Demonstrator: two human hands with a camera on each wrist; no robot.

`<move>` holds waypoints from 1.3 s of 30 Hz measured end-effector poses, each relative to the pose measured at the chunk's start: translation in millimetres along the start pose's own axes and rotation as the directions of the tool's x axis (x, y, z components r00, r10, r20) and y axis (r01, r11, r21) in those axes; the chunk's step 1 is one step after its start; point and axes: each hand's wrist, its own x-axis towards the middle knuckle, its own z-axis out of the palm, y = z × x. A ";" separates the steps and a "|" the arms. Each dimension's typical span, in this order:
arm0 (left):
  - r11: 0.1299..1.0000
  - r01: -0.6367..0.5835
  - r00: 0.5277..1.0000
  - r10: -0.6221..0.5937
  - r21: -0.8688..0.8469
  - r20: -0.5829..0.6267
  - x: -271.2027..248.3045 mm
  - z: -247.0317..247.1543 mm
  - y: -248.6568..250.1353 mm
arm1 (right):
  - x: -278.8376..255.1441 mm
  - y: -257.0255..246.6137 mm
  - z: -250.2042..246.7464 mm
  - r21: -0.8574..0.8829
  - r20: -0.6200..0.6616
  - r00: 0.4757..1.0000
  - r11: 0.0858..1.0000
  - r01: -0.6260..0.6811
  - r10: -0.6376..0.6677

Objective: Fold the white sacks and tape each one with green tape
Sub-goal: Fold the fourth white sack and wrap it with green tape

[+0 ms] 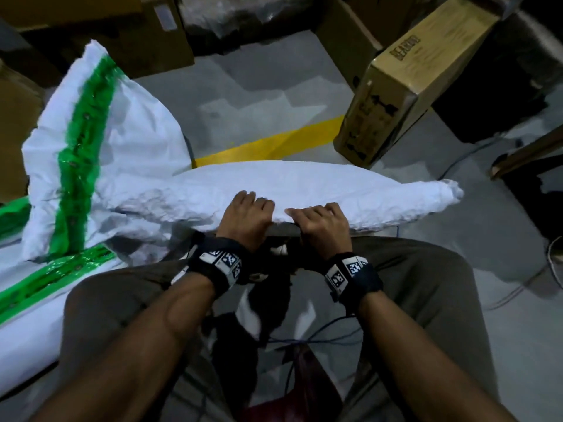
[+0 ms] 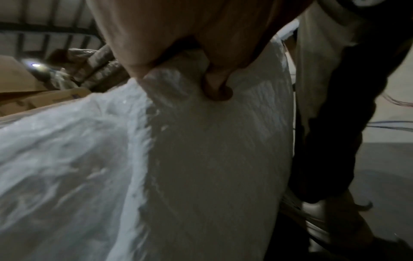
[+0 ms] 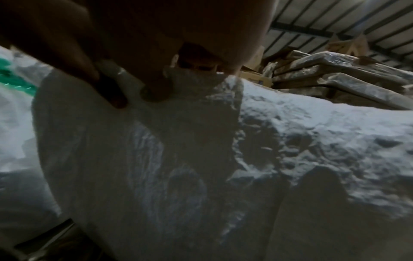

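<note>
White sack (image 1: 304,190) lies across the person's knees over the floor (image 1: 243,102), long axis 9-to-3, free end toward 3 o'clock. Left hand (image 1: 245,216) and right hand (image 1: 323,222) sit side by side on its near edge, fingers curled, both clamped on the fabric. Green tape (image 1: 80,141) runs along another sack (image 1: 131,129) at 10 o'clock.

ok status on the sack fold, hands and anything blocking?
Left hand and right hand both grip the near edge of the white sack. No green tape on it yet. Taped sacks lie left, cardboard box beyond; neither blocks.
</note>
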 end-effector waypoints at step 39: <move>0.938 0.334 0.927 -0.344 -0.091 -0.148 -34.0 -11.7 -190.5 | 9.0 101.3 -62.7 -0.083 0.010 1.000 0.996 0.014 -0.013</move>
